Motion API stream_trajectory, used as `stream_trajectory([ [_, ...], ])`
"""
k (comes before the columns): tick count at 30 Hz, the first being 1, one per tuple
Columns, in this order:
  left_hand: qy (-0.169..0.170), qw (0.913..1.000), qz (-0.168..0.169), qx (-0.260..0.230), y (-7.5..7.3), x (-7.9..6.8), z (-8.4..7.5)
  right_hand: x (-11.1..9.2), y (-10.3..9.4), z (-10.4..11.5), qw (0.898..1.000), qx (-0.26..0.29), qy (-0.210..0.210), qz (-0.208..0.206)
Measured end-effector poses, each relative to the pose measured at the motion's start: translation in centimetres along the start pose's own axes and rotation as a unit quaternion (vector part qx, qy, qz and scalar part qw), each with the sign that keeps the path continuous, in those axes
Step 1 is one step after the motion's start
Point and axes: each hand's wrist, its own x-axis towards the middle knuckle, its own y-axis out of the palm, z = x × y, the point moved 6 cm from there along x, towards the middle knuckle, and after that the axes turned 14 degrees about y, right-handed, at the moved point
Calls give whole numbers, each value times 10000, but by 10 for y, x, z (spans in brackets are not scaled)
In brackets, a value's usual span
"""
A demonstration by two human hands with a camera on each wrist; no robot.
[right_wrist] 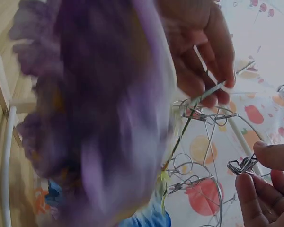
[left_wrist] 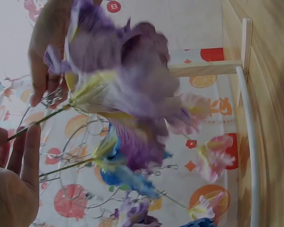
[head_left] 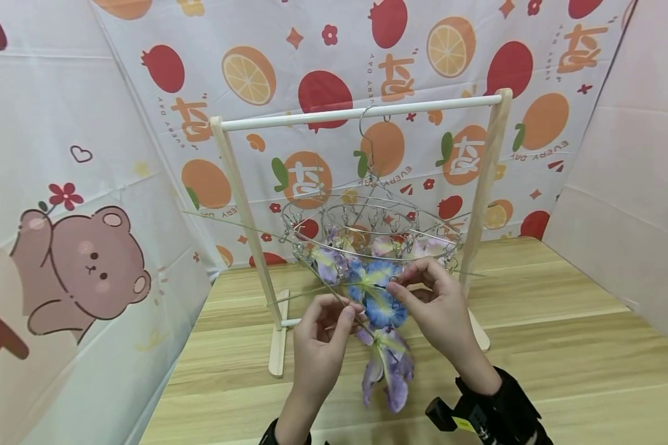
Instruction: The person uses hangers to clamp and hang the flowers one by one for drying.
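A purple artificial flower (head_left: 389, 371) hangs head down near the front of the table, its thin green stem (left_wrist: 42, 119) pinched by my left hand (head_left: 324, 340). Further right, my right hand (head_left: 442, 309) pinches a small metal wire clip (right_wrist: 242, 165) on the round wire hanger (head_left: 334, 248). Between the hands and behind the purple bloom is a blue artificial flower (head_left: 386, 306). The purple petals fill much of both wrist views and look blurred there. Whether the stem touches the clip cannot be told.
The hanger's hook hangs from the white bar (head_left: 312, 117) of a wooden stand (head_left: 487, 185) on the wood-grain table (head_left: 217, 371). Other purple and pink flowers (head_left: 328, 262) are at the hanger, with stems sticking out sideways. Printed cloth (head_left: 334, 55) stands behind.
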Motion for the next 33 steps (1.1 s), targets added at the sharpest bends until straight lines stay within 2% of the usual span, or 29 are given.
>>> stream_trajectory([
  [2, -139, 9998, -162, -7, 1, 1, 5, 5, 1, -19, 9995, 253, -156, 124],
  [6, -293, 9987, -421, -1, 2, 3, 12, 20, 3, -88, 9959, 510, -611, 436],
  [7, -308, 9984, -471, 25, 3, 3, 14, 20, 3, -92, 9969, 435, -510, 405],
  [9, -310, 9980, -544, 86, 3, 4, 16, 20, 6, -95, 9952, 516, -672, 483],
  [11, -297, 9976, -610, 106, 3, 5, 19, 13, 10, -70, 9958, 557, -568, 453],
  [14, -287, 9974, -668, -21, 6, 6, 22, 1, 17, -20, 9968, 497, -520, 353],
  [17, -229, 9972, -699, -152, 9, 7, 25, -6, 22, 8, 9988, 297, -279, 273],
  [20, -141, 9970, -729, -199, 10, 8, 26, -8, 24, 17, 9995, 199, -114, 229],
  [26, 12, 9961, -830, -290, 11, 8, 24, -6, 21, 17, 9996, 284, -25, 59],
  [33, -94, 9937, -1020, -462, 13, 8, 28, -4, 21, 13, 9994, 325, 71, 120],
])
